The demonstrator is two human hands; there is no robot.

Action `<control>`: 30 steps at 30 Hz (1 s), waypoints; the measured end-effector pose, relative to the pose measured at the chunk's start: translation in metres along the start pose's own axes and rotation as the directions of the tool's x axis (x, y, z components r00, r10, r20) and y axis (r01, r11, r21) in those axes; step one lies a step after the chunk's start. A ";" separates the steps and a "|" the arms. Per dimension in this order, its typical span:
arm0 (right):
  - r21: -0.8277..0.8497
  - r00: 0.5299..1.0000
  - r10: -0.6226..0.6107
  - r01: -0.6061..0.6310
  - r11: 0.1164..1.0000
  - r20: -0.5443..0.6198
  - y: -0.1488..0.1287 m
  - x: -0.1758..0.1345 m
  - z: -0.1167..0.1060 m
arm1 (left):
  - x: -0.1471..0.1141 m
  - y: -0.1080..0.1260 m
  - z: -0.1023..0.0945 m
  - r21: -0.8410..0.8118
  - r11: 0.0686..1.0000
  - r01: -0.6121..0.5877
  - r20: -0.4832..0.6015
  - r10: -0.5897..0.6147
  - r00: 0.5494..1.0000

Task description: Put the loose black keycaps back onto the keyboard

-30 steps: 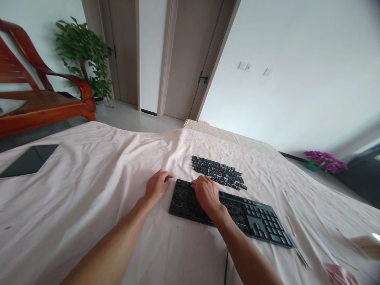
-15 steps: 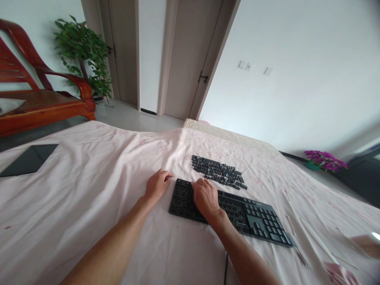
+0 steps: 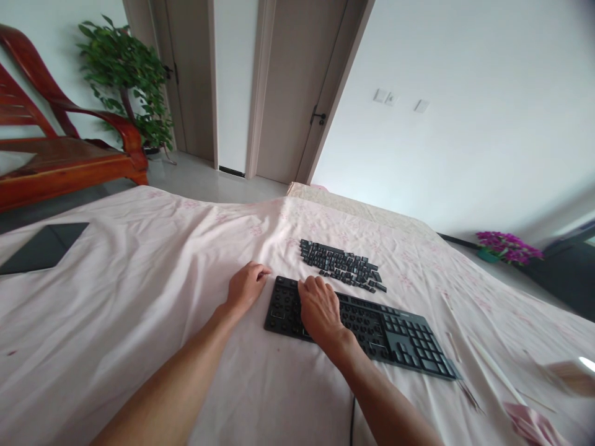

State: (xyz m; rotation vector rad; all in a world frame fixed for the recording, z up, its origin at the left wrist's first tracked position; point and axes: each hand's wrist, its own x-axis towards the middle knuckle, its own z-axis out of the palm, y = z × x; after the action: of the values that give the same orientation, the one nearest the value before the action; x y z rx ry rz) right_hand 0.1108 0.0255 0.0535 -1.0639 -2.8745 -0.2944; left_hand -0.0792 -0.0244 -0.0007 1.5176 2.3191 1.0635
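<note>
A black keyboard (image 3: 357, 321) lies slanted on the pink cloth. Its left and middle parts are largely stripped of keycaps, while the right-hand keys are in place. Over the left part, near the top edge, my right hand (image 3: 320, 306) presses down with bent, closed fingers; what its fingertips grip, if anything, is hidden. My left hand (image 3: 247, 286) rests on the cloth just off the keyboard's upper left corner. Its fingers are curled toward the thumb, and I cannot make out what lies inside. Loose black keycaps (image 3: 341, 265) are laid out in rows beyond the keyboard.
Tweezers (image 3: 470, 396) and thin sticks (image 3: 497, 365) lie right of the keyboard, near a blurred brownish container (image 3: 569, 376) and a pink cloth piece (image 3: 532, 424). A dark tablet (image 3: 46, 248) is at far left. A cable (image 3: 352, 418) runs toward me.
The view has shifted slightly. My right hand stays over the same part of the keyboard, its fingers slightly repositioned. My left hand has barely moved.
</note>
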 end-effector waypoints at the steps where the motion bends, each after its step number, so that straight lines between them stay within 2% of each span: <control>1: -0.001 1.000 0.003 -0.003 1.000 0.003 -0.001 0.000 0.000 | 0.000 0.000 0.000 0.000 1.000 -0.002 0.000 0.002 1.000; 7: 0.067 0.999 0.017 -0.014 0.998 -0.045 0.003 -0.002 0.005 | 0.000 -0.002 0.002 0.001 1.000 0.002 -0.004 -0.002 1.000; 17: 0.421 0.991 0.097 -0.050 0.906 -0.090 0.041 -0.001 0.018 | -0.001 0.000 0.001 0.012 1.000 0.000 -0.009 0.000 1.000; 24: 0.340 0.948 0.310 -0.269 0.901 -0.072 0.072 0.009 0.025 | 0.000 0.001 0.001 0.023 1.000 -0.003 -0.006 0.003 1.000; 30: 0.233 0.928 0.357 -0.327 0.916 -0.102 0.087 0.018 0.031 | 0.000 0.000 0.002 0.017 1.000 0.001 -0.014 0.000 1.000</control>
State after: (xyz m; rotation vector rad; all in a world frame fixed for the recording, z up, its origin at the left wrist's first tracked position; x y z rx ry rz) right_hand 0.1539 0.1076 0.0393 -1.4085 -2.4651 -0.0371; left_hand -0.0780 -0.0240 -0.0020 1.5200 2.3434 1.0610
